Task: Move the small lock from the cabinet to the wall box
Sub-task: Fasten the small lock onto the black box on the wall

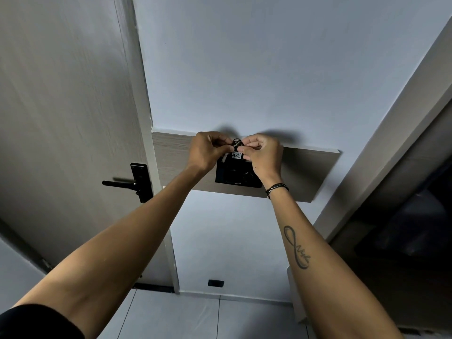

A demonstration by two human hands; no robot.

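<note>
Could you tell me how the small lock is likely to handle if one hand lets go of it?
The lock looks metal, so probably stiff and dense for its size. Both the left hand and right hand pinch it by fingertips, suggesting it is small and easily fumbled. Its paper tag would likely flop freely.

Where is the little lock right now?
The small dark lock with a metal ring and white tag is pinched between the left hand and right hand, at the top of the black wall box.

Both hands point(208, 149) point(263, 154) pinch small lock point(236, 149), seemingly atop wall box point(234, 176)
</note>
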